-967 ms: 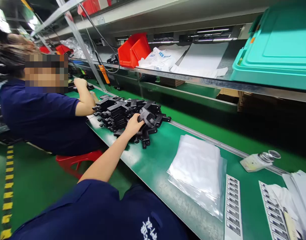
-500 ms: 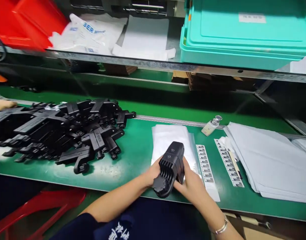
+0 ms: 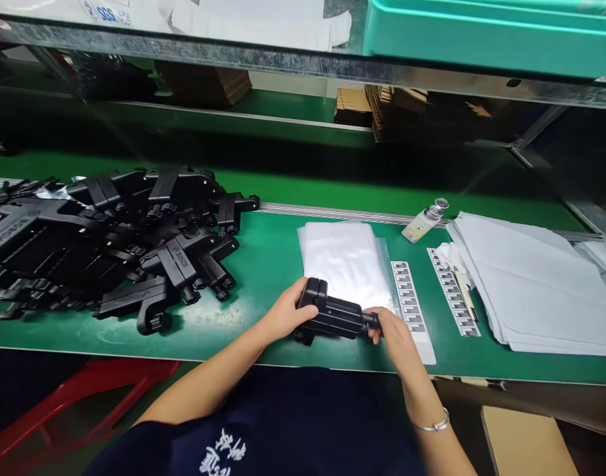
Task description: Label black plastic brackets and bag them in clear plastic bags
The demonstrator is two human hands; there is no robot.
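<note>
To the left of the left hand [image 3: 285,316] I have a pile of black pieces [image 3: 117,248], heaped on the green table [image 3: 263,264]; its nearest piece lies well apart from the fingers. The left hand grips the thick end of one black part [image 3: 340,317], thumb over the top. The part lies on its side between the two hands, narrow end pointing right, close to the table's near edge. Just beyond it is a stack of clear bags [image 3: 340,258]; from my seat I can't tell whether the part touches them. The right hand [image 3: 394,334] is closed around the narrow end, fingers curled on the knob; I can't make out whether it twists, presses or simply steadies.

To handle this well, I'd let the left hand bear the weight and use the right fingers lightly, so the narrow end isn't strained sideways. I'd hold the part a little clear of the bags, since a hard edge could crease or drag the top one, and I'd tilt it slowly so each face gets a proper look.

Just right of the right hand lies a label strip [image 3: 408,297], which my wrist could brush; a second strip [image 3: 453,293] and a stack of white sheets [image 3: 535,284] sit farther right.
</note>
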